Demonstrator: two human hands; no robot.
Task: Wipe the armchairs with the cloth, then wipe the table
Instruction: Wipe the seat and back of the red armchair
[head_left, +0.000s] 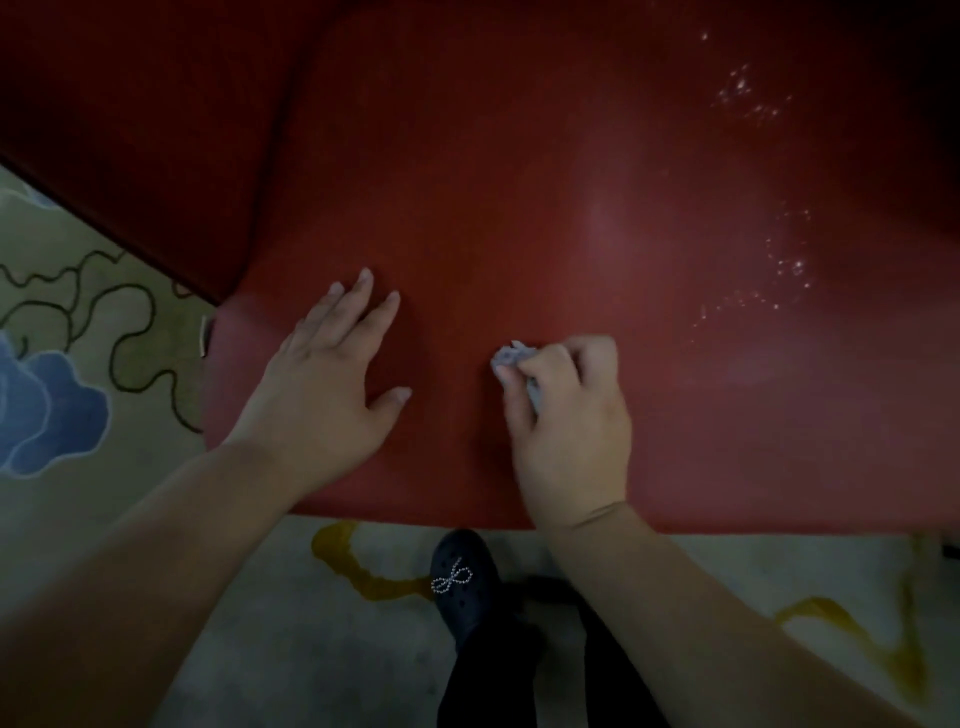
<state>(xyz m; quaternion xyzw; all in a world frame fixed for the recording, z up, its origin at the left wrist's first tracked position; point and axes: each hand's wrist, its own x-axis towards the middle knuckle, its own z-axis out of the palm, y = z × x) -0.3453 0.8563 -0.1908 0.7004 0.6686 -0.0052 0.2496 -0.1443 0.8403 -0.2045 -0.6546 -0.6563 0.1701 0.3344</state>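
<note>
Head view, looking straight down on a red armchair seat (519, 208), which fills the upper and middle frame. Left hand (332, 384) lies flat on the seat at centre-left, palm down, fingers straight and spread, pointing toward upper right, thumb out to the right; it holds nothing. Left forearm runs in from the lower left corner. Right hand (566, 415) is at centre, just right of the left hand w/ a gap between them, fingers curled into a fist round a small crumpled grey-white cloth (511, 358); the cloth sticks out at the upper left of the fist and is pressed on the seat. Right forearm comes in from the lower right. Small bright specks, maybe droplets, show on the seat at upper right and mid right. Chair's darker red side panel is at upper left. A patterned carpet (67, 332) w/ a blue cloud shape lies at left, yellow marks along the bottom. A black shoe (460, 582) w/ a beaded bow sits at bottom centre, just below the seat's front edge
</note>
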